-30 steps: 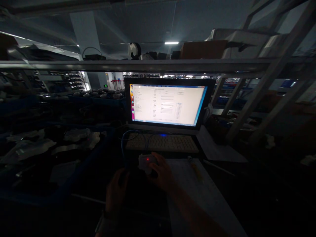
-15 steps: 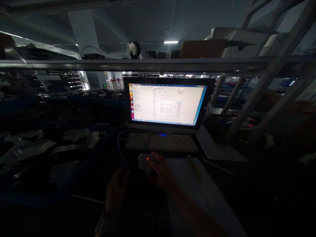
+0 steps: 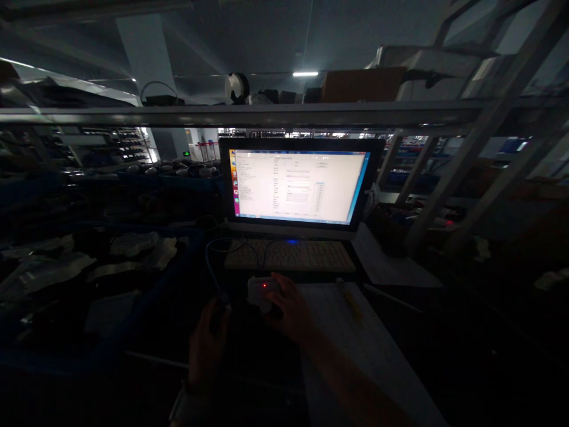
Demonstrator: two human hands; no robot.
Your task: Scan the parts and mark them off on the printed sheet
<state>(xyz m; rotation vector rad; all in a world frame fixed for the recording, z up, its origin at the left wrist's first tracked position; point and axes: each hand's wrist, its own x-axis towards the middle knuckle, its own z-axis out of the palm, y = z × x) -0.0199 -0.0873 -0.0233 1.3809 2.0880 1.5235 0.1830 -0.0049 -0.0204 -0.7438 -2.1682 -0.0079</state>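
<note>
One cable-handling step seems underway: left hand point(image 3: 207, 341) pinches blue cable point(image 3: 213, 276), right hand point(image 3: 291, 311) grips pale device point(image 3: 257, 292), steady alignment likely needed next.

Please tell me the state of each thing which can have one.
Monitor: on, showing a window
Pale device: red light on, held in right hand
Blue cable: curved, left hand holding its end, apart from device
Blue bin: open, loaded
Ceiling light: lit
</note>
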